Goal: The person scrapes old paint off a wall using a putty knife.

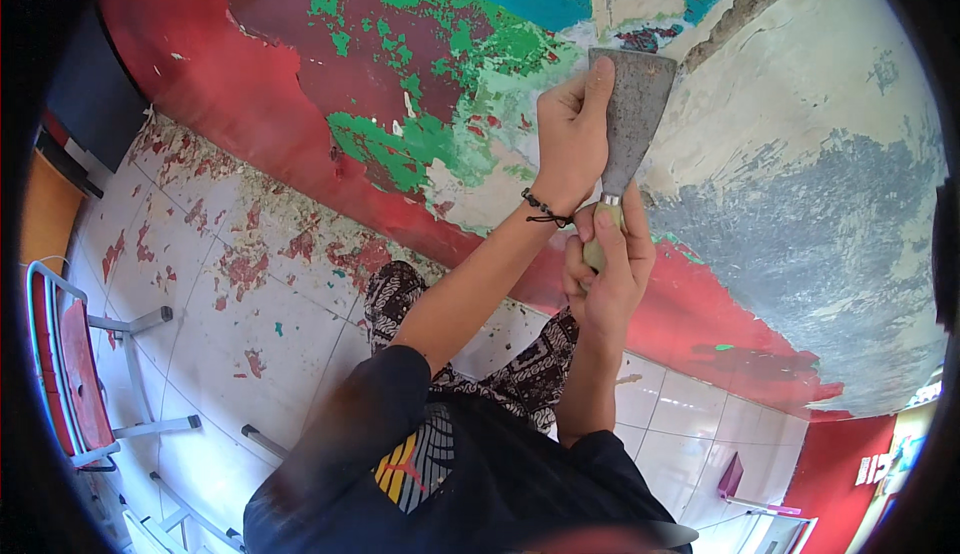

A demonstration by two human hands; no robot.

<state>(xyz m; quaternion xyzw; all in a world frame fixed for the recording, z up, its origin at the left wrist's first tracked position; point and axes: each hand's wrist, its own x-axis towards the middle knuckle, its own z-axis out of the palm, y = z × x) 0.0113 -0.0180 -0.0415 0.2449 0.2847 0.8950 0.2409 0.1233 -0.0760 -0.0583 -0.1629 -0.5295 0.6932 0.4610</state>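
A wide metal paint scraper with a pale green handle is held up against the peeling painted wall. My right hand is wrapped round the handle, thumb along its top. My left hand grips the blade's left side, the thumb pressed on its face and the other fingers curled and partly hidden. The blade's broad edge lies by a patch of torn plaster and dark flakes. Red, maroon, green and turquoise paint remains left of the blade, while bare cream and grey plaster shows to its right.
Paint flakes litter the white tiled floor along the wall's foot. A red chair with a grey metal frame stands at the left, near a dark cabinet. A pink-purple object lies at lower right.
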